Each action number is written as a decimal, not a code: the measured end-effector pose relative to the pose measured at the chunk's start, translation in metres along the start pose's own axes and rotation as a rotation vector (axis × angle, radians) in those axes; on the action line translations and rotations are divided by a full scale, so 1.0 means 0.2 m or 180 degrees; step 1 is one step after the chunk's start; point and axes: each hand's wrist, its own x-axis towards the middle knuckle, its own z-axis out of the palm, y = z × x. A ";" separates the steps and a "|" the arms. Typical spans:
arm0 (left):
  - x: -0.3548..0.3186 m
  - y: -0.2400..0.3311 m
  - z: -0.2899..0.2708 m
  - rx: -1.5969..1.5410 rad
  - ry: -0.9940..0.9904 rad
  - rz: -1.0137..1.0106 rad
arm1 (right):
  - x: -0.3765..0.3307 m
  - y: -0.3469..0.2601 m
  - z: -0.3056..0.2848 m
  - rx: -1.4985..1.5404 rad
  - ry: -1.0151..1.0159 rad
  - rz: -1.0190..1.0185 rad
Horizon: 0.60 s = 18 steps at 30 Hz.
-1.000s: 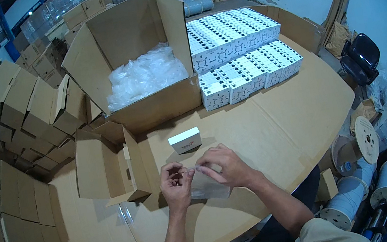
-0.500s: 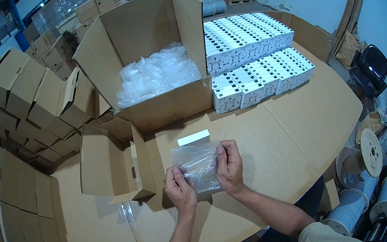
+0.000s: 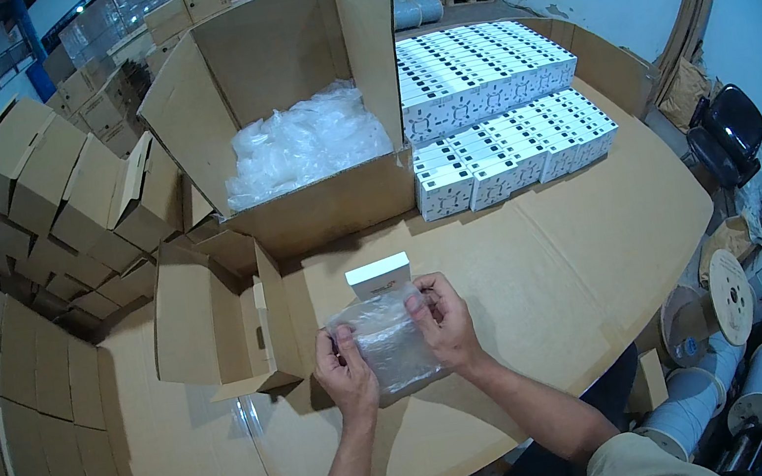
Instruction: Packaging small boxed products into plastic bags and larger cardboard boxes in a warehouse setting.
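The fingers of the left hand [image 3: 349, 384] pinch a clear bag [image 3: 396, 347] by its left side, thumb on top; those of the right hand [image 3: 453, 331] grip its upper right side. The bag spans the gap between them, over the tabletop [image 3: 547, 281]. Beyond its upper edge stands a white box [image 3: 379, 274], partly hidden.
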 end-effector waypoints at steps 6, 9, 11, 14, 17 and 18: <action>-0.02 0.03 0.02 -0.0006 -0.0115 -0.0027 | 0.03 0.04 -0.05 0.0436 -0.0671 0.0785; -0.03 0.04 0.01 0.0061 -0.0265 -0.0199 | 0.03 0.05 -0.03 0.1106 0.0089 0.0920; -0.03 0.07 0.01 0.0147 -0.0143 -0.0138 | 0.00 0.00 0.00 0.0515 0.0296 0.0761; -0.03 0.00 0.02 0.0127 -0.0112 0.0205 | -0.04 -0.01 0.05 -0.0393 0.0241 0.0226; -0.02 0.00 0.02 -0.0207 0.0020 -0.0126 | -0.05 0.02 0.04 -0.0669 -0.0051 0.0107; -0.01 0.01 0.01 -0.0208 0.0020 -0.0128 | -0.05 0.02 0.04 -0.0671 -0.0051 0.0108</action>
